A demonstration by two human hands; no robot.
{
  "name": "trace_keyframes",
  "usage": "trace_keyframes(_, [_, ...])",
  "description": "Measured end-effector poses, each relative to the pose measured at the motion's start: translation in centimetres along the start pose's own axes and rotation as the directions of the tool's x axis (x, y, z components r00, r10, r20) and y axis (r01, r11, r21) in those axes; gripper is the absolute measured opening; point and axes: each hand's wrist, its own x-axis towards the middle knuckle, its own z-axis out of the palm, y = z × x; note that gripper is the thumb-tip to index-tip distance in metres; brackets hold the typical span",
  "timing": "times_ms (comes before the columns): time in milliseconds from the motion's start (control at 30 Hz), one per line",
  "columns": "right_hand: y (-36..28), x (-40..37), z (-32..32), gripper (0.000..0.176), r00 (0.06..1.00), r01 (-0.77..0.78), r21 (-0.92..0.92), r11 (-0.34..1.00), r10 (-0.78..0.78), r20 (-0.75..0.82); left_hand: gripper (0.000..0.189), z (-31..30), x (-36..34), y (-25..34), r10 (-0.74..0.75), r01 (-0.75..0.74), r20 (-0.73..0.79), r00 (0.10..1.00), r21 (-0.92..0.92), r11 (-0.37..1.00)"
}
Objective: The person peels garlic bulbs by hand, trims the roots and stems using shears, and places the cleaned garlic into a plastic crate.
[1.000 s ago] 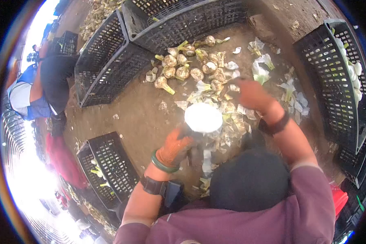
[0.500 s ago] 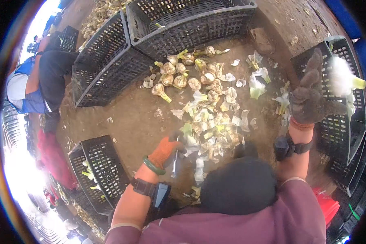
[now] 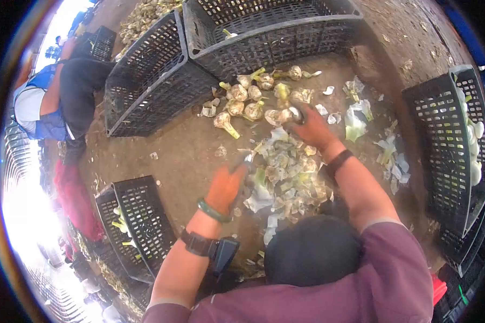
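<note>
"What lies on our floor [image 3: 183, 153]?"

"A cluster of garlic [image 3: 237, 92], stems on, just beside the long crate [image 3: 275, 46]. Nearer us we have a heap of peelings [image 3: 293, 177], with more scraps scattered to the right."

"And our hands?"

"Our right hand [image 3: 310, 124] touches a bulb [image 3: 277, 117] at the cluster's near edge; whether that grip is clamped on it, we can't tell. Our left hand [image 3: 226, 185] is blurred beside the peelings, its grip closed on a shiny tool [image 3: 248, 159], too small for us to name."

"What's around us?"

"A tilted crate [image 3: 145, 86] meets the long one at its corner. The right crate [image 3: 442, 145] holds white bulbs [image 3: 474, 145]; the small crate [image 3: 145, 220] on our left has some with green stems."

"Further off?"

"A co-worker [image 3: 64, 102] in blue on our left, a red bundle [image 3: 75, 199] nearby, and glare along the room's left edge."
</note>
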Motion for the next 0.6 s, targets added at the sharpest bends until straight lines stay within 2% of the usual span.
trace_keyframes(33, [-1.3,-1.2,-0.7,0.071,0.999,0.032,0.182,0.983,-0.036,0.022,0.037,0.6,0.8,0.0,0.062,-0.064,-0.031,0.998,-0.080,0.995])
trace_keyframes(100, [-3.1,-3.5,-1.3,0.071,0.992,0.078,0.523,0.849,-0.120,0.046,0.040,1.4,2.1,1.1,0.287,-0.285,0.003,0.958,0.123,0.951])
trace_keyframes(167, [-4.0,-5.2,-1.3,0.070,0.950,0.307,0.411,0.858,-0.302,-0.078,0.041,2.3,2.4,1.8,0.370,-0.374,0.057,0.927,0.173,0.911])
trace_keyframes(200, [-4.7,-6.0,-1.4,0.070,0.909,0.416,0.341,0.843,-0.396,-0.130,0.040,2.9,2.1,2.2,0.352,-0.360,0.078,0.933,0.125,0.925])
trace_keyframes(233, [-6.8,-7.2,-2.9,0.065,0.904,0.427,0.216,0.878,-0.410,-0.122,0.039,3.2,1.9,2.6,0.340,-0.348,0.099,0.935,0.078,0.934])
trace_keyframes(300, [-7.6,-8.0,-3.0,0.059,0.906,0.410,0.089,0.908,-0.395,-0.149,0.025,3.3,1.1,3.3,0.279,-0.295,0.131,0.951,0.124,0.948])
trace_keyframes(367, [-8.2,-8.4,-3.5,0.056,0.878,0.464,-0.007,0.886,-0.460,-0.134,0.019,3.6,-0.6,4.9,0.118,-0.128,0.138,0.983,0.068,0.989])
trace_keyframes(533, [-9.3,-9.5,-3.2,0.047,0.843,0.461,-0.284,0.841,-0.515,-0.157,0.014,4.5,-0.4,3.3,0.142,-0.143,0.063,0.988,0.022,0.989])
trace_keyframes(600, [-9.3,-9.9,-3.1,0.046,0.846,0.444,-0.373,0.815,-0.518,-0.125,0.014,5.2,-0.1,2.7,0.098,-0.097,0.009,0.995,-0.084,0.992])
